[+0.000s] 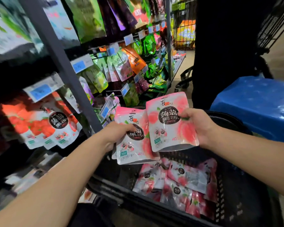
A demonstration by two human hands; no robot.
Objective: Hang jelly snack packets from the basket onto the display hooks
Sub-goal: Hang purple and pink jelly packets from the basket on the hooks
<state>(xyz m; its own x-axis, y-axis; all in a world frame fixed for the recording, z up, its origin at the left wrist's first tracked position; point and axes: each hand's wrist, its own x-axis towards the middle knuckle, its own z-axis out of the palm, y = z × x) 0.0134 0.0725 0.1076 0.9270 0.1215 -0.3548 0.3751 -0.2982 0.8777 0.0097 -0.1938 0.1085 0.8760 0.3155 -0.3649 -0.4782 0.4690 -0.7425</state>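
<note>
My left hand (117, 133) grips a small stack of pink peach jelly packets (134, 149) above the black basket (246, 202). Just to its right, my right hand (198, 125) holds a single pink peach jelly packet (169, 128) by its right edge, upright and overlapping the stack. More pink packets (179, 182) lie loose in the basket below. On the display rack to the left, red strawberry jelly packets (44, 126) hang from hooks, and a few pink packets (111, 102) hang beyond my left hand.
A grey upright post (62, 63) divides the rack. Green, orange and purple snack bags (125, 66) with blue price tags hang further back. A blue container (256, 104) and a dark figure (223, 46) stand to the right. A wire cart (184, 30) is behind.
</note>
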